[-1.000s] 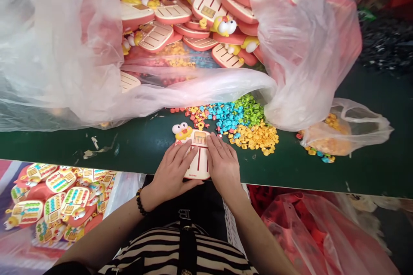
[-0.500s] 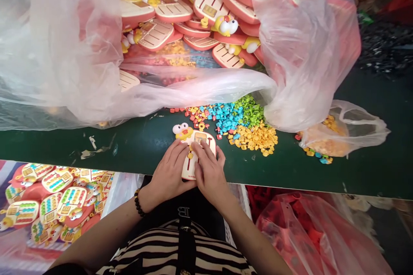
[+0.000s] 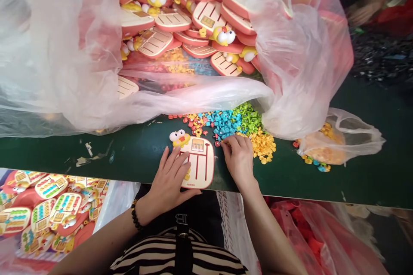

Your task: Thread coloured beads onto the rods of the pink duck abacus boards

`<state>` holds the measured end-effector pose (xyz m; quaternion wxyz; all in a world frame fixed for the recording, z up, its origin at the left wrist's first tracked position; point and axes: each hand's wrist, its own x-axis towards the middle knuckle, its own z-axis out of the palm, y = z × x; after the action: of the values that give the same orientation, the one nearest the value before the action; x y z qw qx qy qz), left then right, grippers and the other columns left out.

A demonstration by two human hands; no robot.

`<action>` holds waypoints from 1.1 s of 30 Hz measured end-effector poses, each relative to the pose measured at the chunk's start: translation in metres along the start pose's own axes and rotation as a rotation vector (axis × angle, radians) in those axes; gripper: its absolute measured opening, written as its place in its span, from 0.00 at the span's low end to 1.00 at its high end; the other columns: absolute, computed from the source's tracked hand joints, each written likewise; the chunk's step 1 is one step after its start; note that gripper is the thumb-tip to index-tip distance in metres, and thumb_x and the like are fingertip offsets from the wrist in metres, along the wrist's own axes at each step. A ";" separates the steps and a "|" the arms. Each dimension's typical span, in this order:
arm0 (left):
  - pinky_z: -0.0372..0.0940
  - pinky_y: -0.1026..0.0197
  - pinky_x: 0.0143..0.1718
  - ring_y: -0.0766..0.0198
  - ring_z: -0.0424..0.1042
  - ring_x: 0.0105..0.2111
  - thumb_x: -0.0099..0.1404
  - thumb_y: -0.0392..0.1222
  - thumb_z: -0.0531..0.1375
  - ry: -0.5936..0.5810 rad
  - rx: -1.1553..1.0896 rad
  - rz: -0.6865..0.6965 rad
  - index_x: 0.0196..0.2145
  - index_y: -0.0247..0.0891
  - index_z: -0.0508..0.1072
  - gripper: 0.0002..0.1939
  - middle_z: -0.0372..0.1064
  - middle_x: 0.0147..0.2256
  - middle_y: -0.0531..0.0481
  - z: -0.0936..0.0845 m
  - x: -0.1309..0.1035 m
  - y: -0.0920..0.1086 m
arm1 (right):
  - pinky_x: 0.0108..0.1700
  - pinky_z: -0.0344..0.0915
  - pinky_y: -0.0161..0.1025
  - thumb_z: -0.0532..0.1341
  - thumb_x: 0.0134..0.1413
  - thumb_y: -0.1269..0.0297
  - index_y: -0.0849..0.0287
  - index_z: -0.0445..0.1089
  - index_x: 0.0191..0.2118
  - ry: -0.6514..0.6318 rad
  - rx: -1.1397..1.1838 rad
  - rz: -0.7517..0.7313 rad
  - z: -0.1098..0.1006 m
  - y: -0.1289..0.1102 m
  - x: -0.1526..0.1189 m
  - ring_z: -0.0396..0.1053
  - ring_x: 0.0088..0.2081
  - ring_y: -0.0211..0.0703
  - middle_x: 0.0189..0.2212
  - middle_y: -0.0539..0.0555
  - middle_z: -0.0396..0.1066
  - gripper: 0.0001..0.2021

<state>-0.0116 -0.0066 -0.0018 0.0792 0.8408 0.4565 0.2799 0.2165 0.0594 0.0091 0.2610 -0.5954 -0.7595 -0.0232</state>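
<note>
A flat cream toy board with a pink rim [image 3: 201, 172] lies on the green table, its yellow duck-like head with bulging eyes [image 3: 180, 137] at the upper left. Dark slots run down its face below a small window. My left hand [image 3: 174, 176] rests spread over the board's left side, thumb along the lower edge, partly hiding a yellow bead [image 3: 187, 175]. To the board's right, my right hand [image 3: 239, 159] has its fingers curled together, fingertips beside a small red bead [image 3: 217, 143]. Whatever is between those fingertips is hidden.
Behind lie heaps of blue beads [image 3: 224, 123], green beads [image 3: 248, 116] and yellow beads [image 3: 265, 146]. A large clear bag [image 3: 206, 92] holds many boards. Bead-filled boards [image 3: 41, 210] fill a container at lower left. A small bag [image 3: 348, 137] stands right. Another person's hand [image 3: 366, 10] shows at upper right.
My right hand has left the board and moved right to the edge of the bead piles. My left hand stays on the board, its fingers more spread. The view has shifted slightly.
</note>
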 end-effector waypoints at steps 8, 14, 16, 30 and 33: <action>0.51 0.38 0.62 0.44 0.52 0.63 0.62 0.56 0.59 -0.096 0.022 0.079 0.52 0.32 0.65 0.29 0.61 0.57 0.34 0.001 0.004 -0.005 | 0.37 0.67 0.40 0.55 0.62 0.61 0.55 0.69 0.38 -0.097 0.410 0.165 -0.009 -0.029 0.002 0.70 0.35 0.43 0.32 0.52 0.72 0.07; 0.52 0.41 0.62 0.45 0.55 0.62 0.63 0.57 0.58 -0.100 0.042 0.077 0.52 0.33 0.66 0.28 0.63 0.57 0.35 0.001 0.006 -0.004 | 0.45 0.67 0.46 0.54 0.63 0.66 0.55 0.72 0.41 0.041 0.298 0.147 0.003 -0.024 0.012 0.69 0.40 0.46 0.35 0.55 0.73 0.09; 0.52 0.41 0.62 0.45 0.55 0.62 0.63 0.57 0.57 -0.094 0.051 0.075 0.52 0.33 0.66 0.28 0.63 0.56 0.36 0.001 0.007 -0.004 | 0.43 0.68 0.45 0.55 0.62 0.66 0.55 0.73 0.39 0.007 0.318 0.122 0.004 -0.023 0.013 0.69 0.39 0.45 0.35 0.55 0.71 0.09; 0.53 0.42 0.60 0.44 0.57 0.60 0.64 0.57 0.56 -0.063 0.080 0.096 0.52 0.32 0.67 0.28 0.64 0.56 0.36 0.002 0.007 -0.004 | 0.42 0.71 0.43 0.59 0.56 0.67 0.55 0.73 0.34 0.069 0.405 0.309 -0.001 -0.012 0.013 0.71 0.43 0.45 0.39 0.56 0.71 0.05; 0.53 0.42 0.60 0.44 0.56 0.61 0.64 0.57 0.57 -0.067 0.083 0.090 0.52 0.32 0.67 0.28 0.64 0.56 0.36 0.002 0.007 -0.003 | 0.41 0.71 0.43 0.58 0.56 0.67 0.56 0.71 0.38 0.064 0.414 0.388 -0.004 -0.010 0.012 0.73 0.37 0.43 0.37 0.54 0.74 0.05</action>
<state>-0.0099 0.0010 -0.0024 0.0468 0.8720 0.4264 0.2358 0.2069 0.0661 0.0207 0.4004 -0.6625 -0.6114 0.1642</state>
